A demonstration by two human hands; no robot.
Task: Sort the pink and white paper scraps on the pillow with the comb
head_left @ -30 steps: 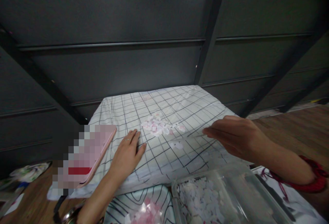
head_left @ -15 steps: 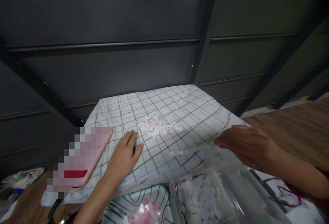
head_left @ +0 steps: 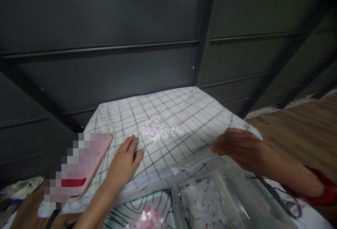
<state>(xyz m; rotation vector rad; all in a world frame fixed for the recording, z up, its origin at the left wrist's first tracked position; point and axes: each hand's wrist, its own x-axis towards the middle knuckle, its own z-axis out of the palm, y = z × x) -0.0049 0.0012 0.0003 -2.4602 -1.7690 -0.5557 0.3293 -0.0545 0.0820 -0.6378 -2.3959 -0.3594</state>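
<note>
At the centre of the frame, a loose pile of small white-and-pink pieces (head_left: pixel 155 132) lies on a checked cloth (head_left: pixel 181 106), with the left hand (head_left: pixel 125 157) resting flat just beside it, fingers extended, and a pink phone (head_left: pixel 92 166) further left. At right, the right hand (head_left: pixel 238 148) has its fingers narrowed together, whether around anything I cannot tell; a clear box (head_left: pixel 242 197) of pale scraps (head_left: pixel 204 201) crowds the lower right, beside a patterned tray (head_left: pixel 123 215), while a dark panelled wall (head_left: pixel 118 71) blocks the far edge.
</note>
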